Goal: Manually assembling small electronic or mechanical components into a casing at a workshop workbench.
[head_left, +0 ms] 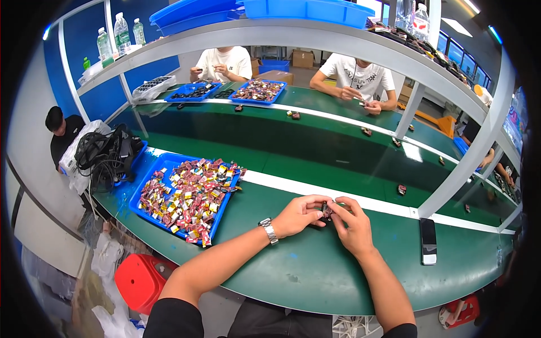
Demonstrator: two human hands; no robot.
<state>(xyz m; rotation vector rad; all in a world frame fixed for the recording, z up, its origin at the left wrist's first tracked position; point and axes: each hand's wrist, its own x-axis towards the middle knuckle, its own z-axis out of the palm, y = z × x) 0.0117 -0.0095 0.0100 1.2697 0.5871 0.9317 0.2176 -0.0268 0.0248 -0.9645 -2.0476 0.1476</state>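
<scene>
Over the green work surface (pixel 270 248), my hands meet around a small dark part with a reddish patch (pixel 326 212). My left hand (pixel 296 216), a metal watch on its wrist, pinches the part from one side. From the other side, the fingers of my right hand (pixel 353 228) close on the same part. Fingertips cover much of it, so its exact kind does not show. Left of my hands, a blue tray (pixel 135 201) holds a heap of small dark-red, yellow and silver pieces (pixel 189 197); some overhang its right edge.
A black phone (pixel 428 239) lies right of my hands, near a grey post (pixel 468 169). Beyond the white strip, small dark parts (pixel 402 190) sit on the green belt (pixel 315 152). Two people work across it beside blue trays (pixel 279 100). Black cables (pixel 110 152) are piled at left.
</scene>
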